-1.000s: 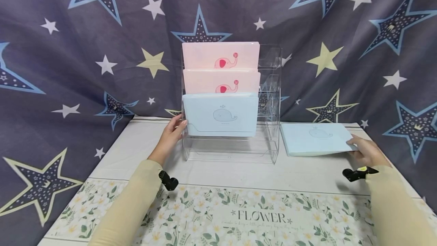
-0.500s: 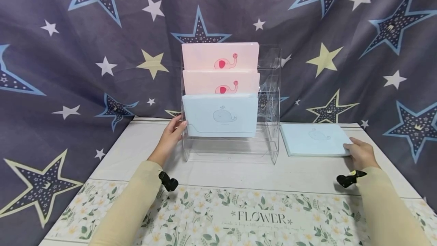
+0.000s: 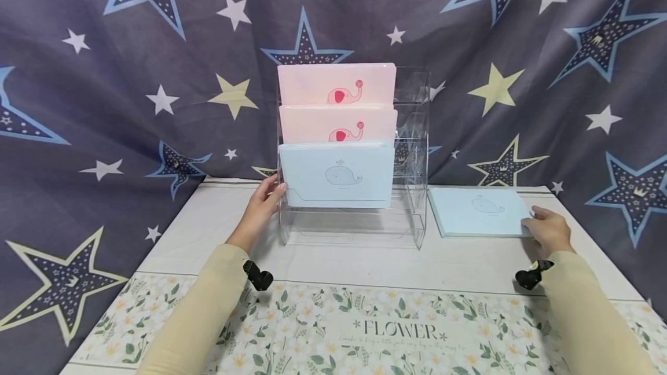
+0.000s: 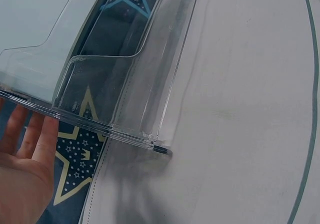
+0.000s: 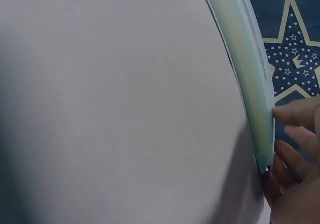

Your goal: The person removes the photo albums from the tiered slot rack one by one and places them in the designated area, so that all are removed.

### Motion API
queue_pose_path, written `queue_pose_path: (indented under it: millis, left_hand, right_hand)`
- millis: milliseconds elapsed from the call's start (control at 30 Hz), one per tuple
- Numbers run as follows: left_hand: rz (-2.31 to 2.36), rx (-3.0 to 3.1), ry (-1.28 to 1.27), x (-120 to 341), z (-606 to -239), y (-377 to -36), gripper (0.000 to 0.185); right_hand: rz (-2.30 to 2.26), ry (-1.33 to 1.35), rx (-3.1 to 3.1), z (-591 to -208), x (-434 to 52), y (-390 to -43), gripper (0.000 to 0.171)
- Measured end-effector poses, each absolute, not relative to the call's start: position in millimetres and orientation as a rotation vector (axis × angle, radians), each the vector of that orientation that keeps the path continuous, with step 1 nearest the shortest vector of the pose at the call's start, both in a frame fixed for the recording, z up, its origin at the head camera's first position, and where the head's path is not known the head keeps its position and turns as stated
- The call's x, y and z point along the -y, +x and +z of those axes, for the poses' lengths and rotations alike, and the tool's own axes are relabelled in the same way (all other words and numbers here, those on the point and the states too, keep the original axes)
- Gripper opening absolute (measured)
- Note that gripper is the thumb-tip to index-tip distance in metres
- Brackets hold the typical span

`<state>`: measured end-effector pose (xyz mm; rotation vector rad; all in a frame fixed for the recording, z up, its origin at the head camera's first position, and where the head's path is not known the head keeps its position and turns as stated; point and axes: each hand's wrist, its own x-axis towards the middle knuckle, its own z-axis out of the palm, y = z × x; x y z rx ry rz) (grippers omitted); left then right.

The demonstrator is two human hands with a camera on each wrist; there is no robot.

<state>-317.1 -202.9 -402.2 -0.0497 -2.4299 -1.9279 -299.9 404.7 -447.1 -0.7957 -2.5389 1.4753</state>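
Blue booklet stack point(image 3: 476, 211) beside clear rack point(image 3: 411, 213).

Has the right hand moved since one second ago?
Yes. The right hand has drawn left along the blue stack, nearer the clear rack.

Dark star-print backdrop cloth point(image 3: 104, 103) behind; floral "FLOWER" mat point(image 3: 365, 328) at table's point(image 3: 208, 219) near edge; 2 pink elephant folders point(image 3: 336, 83) upright, top tiers.

Both arms wear long, soft cream sleeves point(image 3: 203, 311). A small black camera clip point(image 3: 257, 276) sits at each wrist, right beside the bare hands.
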Motion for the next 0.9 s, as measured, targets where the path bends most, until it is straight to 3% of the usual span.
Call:
queue_pose_path:
  millis: [533, 900]
  left_hand:
    - [-1.882, 2.402, -0.118, 201, -407, -317, 0.066]
    - [-1.903, 2.393, -0.105, 202, -406, -315, 0.066]
  right_hand:
    - [1.182, -0.543, 2.66, -433, -407, -293, 0.055]
    - [1.163, -0.316, 2.629, -401, -380, -289, 0.054]
